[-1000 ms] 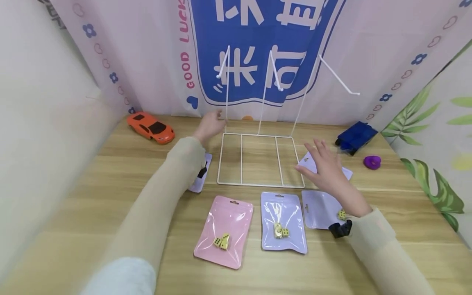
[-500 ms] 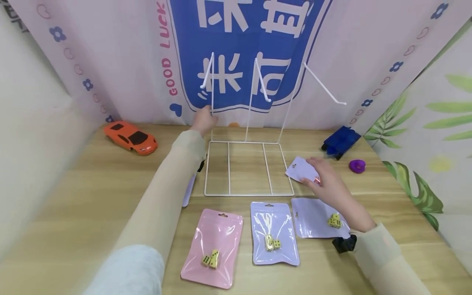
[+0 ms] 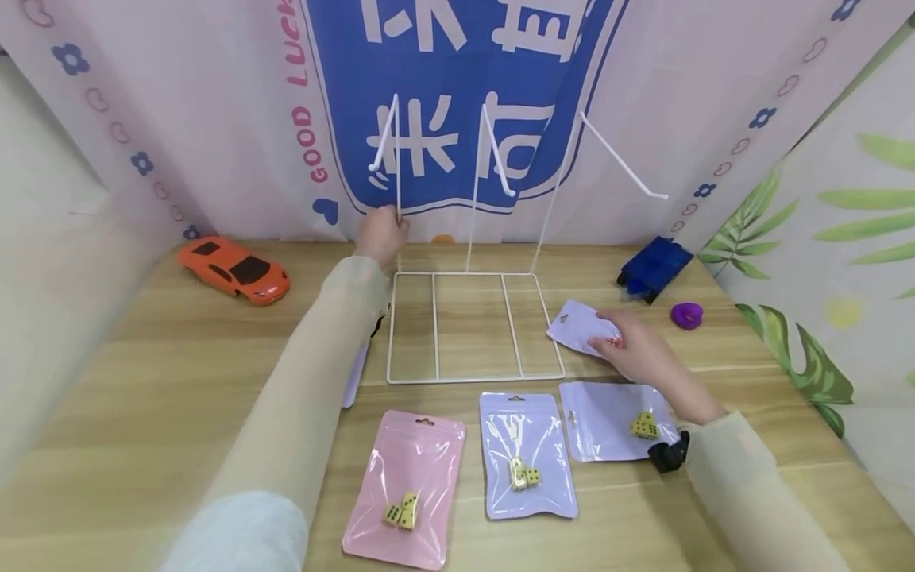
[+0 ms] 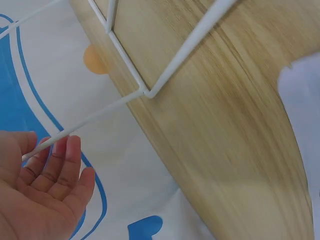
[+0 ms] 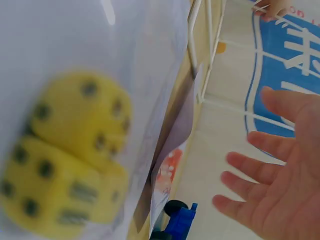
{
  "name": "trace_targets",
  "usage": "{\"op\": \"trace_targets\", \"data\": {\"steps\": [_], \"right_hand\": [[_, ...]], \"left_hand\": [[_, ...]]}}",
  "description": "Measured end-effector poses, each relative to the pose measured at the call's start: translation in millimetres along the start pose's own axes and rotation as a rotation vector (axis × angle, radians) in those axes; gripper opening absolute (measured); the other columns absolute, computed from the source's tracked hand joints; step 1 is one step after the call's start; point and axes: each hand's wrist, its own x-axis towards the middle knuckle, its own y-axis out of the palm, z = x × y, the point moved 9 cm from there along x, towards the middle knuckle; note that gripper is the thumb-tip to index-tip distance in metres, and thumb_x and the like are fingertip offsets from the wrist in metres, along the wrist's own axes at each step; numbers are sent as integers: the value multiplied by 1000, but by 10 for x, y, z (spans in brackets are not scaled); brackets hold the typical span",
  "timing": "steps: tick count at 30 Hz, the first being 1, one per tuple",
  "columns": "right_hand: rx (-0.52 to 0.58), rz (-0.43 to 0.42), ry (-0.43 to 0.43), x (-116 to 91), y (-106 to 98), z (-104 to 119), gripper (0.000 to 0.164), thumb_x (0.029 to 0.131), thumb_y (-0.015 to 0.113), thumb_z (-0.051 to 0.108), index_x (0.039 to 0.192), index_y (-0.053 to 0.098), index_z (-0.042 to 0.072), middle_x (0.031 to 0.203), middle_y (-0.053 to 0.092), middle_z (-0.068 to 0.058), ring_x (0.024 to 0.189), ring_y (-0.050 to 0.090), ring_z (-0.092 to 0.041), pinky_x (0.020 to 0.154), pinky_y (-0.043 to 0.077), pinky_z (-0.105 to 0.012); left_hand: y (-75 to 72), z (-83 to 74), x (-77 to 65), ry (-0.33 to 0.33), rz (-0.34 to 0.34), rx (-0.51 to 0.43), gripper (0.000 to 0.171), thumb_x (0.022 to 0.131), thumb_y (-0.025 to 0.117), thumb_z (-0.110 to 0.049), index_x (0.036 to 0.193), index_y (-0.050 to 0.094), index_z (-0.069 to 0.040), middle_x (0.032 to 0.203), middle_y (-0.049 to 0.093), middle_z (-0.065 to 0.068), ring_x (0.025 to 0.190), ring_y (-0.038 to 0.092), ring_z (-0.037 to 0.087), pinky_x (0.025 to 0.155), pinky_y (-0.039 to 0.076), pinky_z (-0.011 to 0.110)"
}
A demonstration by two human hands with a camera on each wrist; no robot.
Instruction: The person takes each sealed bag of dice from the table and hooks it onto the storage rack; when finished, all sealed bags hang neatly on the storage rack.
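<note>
A white wire display rack (image 3: 475, 381) with three hooked arms stands on the table against the backdrop. My left hand (image 3: 382, 234) grips its left upright; in the left wrist view the fingers of that hand (image 4: 50, 185) curl about the wire. My right hand (image 3: 639, 345) is over a small lilac pouch (image 3: 575, 324) holding red dice, beside the rack's right front corner. In the right wrist view the right hand's fingers (image 5: 250, 175) are spread and relaxed, with a gap to that pouch (image 5: 175, 130). Another lilac pouch (image 3: 608, 421) with yellow dice lies below the right wrist.
In front lie a pink pouch (image 3: 407, 477) and a lilac pouch (image 3: 525, 445), both with yellow dice. One more pouch (image 3: 353, 377) is partly under the left forearm. An orange toy car (image 3: 236, 270), a blue toy vehicle (image 3: 654, 268) and a purple ring (image 3: 687, 315) sit farther back.
My left hand has come onto the rack's left upright and closed around it. My right hand has lowered over the pouch with red dice. The head view has shifted slightly.
</note>
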Motion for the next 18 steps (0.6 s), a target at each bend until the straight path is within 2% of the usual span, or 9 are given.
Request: {"op": "trace_targets", "data": {"steps": [4, 9, 14, 18], "right_hand": [[-47, 117, 41, 141, 77, -139, 52, 86, 58, 18, 125, 41, -11, 122, 44, -31, 111, 42, -44, 91, 33, -54], [-88, 235, 62, 276, 122, -263, 56, 82, 60, 12, 124, 37, -16, 119, 44, -35, 106, 44, -44, 91, 33, -55], [-60, 333, 99, 288, 179, -328, 61, 80, 63, 13, 126, 34, -15, 117, 44, -32, 97, 45, -38, 92, 32, -55], [-37, 376, 134, 267, 216, -382, 68, 79, 67, 18, 129, 32, -13, 122, 40, -34, 101, 43, -40, 93, 30, -57]], "left_hand": [[-44, -14, -47, 22, -5, 23, 22, 92, 42, -14, 78, 54, -1, 69, 52, 10, 63, 48, 23, 60, 41, 34], [-61, -10, -45, 26, -22, 42, 22, 93, 42, -12, 83, 57, 1, 73, 55, 13, 67, 50, 25, 64, 43, 36], [-53, 4, -43, 47, -24, 33, 18, 93, 45, -12, 91, 59, 0, 79, 58, 13, 71, 51, 25, 69, 44, 35], [-42, 14, -37, 56, -26, 9, 17, 92, 47, -11, 93, 59, 0, 81, 59, 13, 73, 51, 24, 69, 44, 35]]}}
